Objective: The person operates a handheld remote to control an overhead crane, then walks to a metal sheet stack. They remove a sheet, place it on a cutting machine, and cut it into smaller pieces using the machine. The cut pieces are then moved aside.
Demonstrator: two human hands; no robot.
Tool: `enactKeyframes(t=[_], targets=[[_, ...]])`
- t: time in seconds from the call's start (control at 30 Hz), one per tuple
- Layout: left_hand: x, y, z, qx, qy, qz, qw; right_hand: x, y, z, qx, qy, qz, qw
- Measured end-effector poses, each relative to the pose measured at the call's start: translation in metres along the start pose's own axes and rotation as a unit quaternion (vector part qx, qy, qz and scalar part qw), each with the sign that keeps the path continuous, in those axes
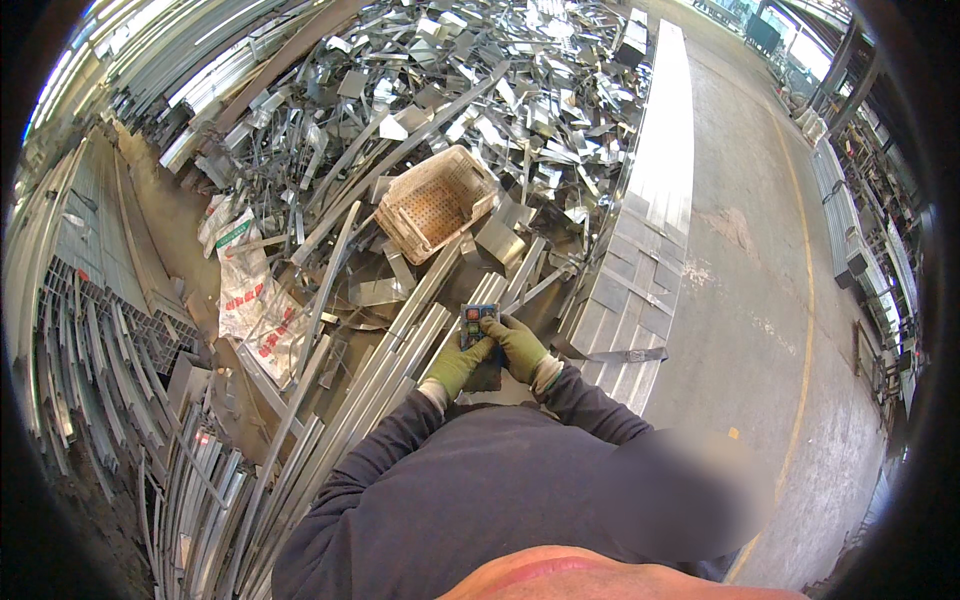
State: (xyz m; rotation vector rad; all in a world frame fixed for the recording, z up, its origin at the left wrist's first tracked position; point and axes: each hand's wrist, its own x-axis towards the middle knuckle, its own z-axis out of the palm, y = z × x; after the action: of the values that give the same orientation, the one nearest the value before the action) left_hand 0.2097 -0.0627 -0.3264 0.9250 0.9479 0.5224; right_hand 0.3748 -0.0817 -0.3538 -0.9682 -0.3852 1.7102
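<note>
My left hand (462, 362) and right hand (517, 345) in matt green fabric gloves grip a hard plastic remote control (478, 322); shiny bare-metal offcuts (470, 110), perforated beige plastic crate (436, 203), rough dull concrete floor (745, 260).

Bare concrete floor (760, 290) on the right, yellow line (805, 330) painted along it. Metal offcut heap (450, 90) and stacked profiles (90, 330) fill the left. Bright daylight.

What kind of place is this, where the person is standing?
Probably a metal workshop or scrap yard: a big pile of metal offcuts, long steel profiles stacked on a concrete floor, and gloved hands holding a small button controller.
</note>
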Motion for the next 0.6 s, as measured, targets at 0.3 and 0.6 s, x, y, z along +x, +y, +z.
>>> enactKeyframes(t=[0.3, 0.6], targets=[[0.012, -0.01, -0.004, -0.016, -0.004, 0.007, 1.0, 0.001, -0.004, -0.001, -0.005, 0.011, 0.01, 1.0], [0.017, -0.016, -0.004, -0.034, -0.003, 0.013, 0.999, 0.002, -0.003, -0.004, -0.005, 0.003, 0.011, 1.0]])
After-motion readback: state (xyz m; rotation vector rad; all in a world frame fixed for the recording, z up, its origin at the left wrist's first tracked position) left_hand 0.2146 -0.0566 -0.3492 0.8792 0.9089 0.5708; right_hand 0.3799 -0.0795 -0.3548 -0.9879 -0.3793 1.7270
